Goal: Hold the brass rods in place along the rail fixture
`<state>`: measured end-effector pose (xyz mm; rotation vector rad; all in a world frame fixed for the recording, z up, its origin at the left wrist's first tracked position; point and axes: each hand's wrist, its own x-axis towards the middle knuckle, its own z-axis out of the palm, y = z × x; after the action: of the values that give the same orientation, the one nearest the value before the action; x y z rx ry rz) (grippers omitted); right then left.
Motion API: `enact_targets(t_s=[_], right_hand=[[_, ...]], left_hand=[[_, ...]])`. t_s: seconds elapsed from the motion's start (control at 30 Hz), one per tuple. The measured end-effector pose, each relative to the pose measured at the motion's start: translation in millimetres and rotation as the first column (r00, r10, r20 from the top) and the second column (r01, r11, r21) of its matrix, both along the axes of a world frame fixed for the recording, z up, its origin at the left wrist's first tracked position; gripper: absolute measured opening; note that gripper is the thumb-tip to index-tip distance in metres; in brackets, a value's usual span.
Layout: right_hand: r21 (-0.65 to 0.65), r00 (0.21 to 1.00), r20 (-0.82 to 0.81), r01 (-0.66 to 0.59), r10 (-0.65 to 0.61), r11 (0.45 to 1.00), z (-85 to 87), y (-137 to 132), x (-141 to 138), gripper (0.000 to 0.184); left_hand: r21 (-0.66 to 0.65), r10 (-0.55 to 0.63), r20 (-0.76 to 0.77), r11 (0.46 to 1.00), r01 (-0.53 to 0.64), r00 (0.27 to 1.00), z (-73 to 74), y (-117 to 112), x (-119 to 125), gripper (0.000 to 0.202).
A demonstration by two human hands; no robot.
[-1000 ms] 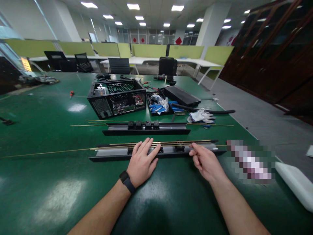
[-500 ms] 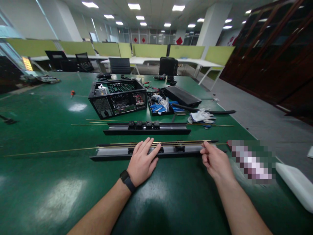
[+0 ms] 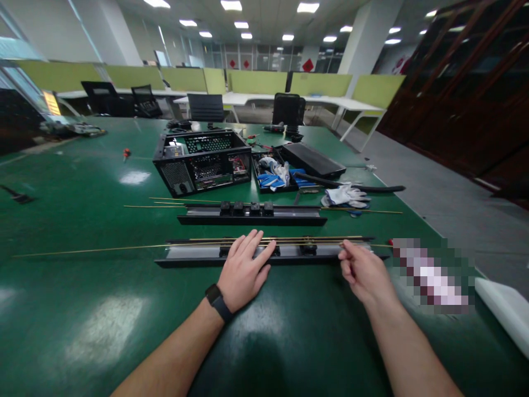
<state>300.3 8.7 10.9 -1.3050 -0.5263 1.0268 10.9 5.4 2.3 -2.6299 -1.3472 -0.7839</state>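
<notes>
Right hand point(image 3: 366, 271) shifted rightward along near rail point(image 3: 290, 251) (left hand point(image 3: 244, 270) over rods point(image 3: 289, 241)).

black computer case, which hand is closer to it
Left. The left hand lies in front of the computer case, toward its right end; the right hand is farther right.

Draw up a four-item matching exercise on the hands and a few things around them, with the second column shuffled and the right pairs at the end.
1. Left hand
2. Right hand
3. Watch
4. Computer case

A. On the tabletop, behind the farther rail
B. Spread over the nearer rail
C. Strapped around the left wrist
D. Pinched at a gold rod, towards the nearer rail's right end

Pairs: 1-B, 2-D, 3-C, 4-A
</notes>
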Motion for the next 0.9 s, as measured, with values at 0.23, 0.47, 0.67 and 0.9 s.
enact_targets(t_s=[0.23, 0.47, 0.67, 0.9], right_hand=[[-0.032, 0.999, 0.003, 0.053, -0.053, 0.998, -1.5, 2, 5, 0.034], [-0.039, 0.996, 0.042, -0.071, 0.073, 0.997, -2.5, -1, -7, 0.044], [-0.019, 0.999, 0.036, 0.001, 0.000, 1.000, -0.5, 1, 3, 0.034], [-0.089, 0.991, -0.014, 0.135, -0.137, 0.987, 4.0, 6, 33, 0.018]], left_hand=[[-0.002, 0.004, 0.003, 1.000, -0.004, 1.000, 0.9, -1, 1, 0.054], [-0.017, 0.010, -0.002, 1.000, -0.010, 1.000, 1.9, -2, 2, 0.054], [-0.010, 0.001, -0.014, 1.000, -0.001, 1.000, 2.5, -2, 0, 0.053], [-0.006, -0.005, 0.000, 1.000, 0.005, 1.000, 0.1, 0, -1, 0.053]])
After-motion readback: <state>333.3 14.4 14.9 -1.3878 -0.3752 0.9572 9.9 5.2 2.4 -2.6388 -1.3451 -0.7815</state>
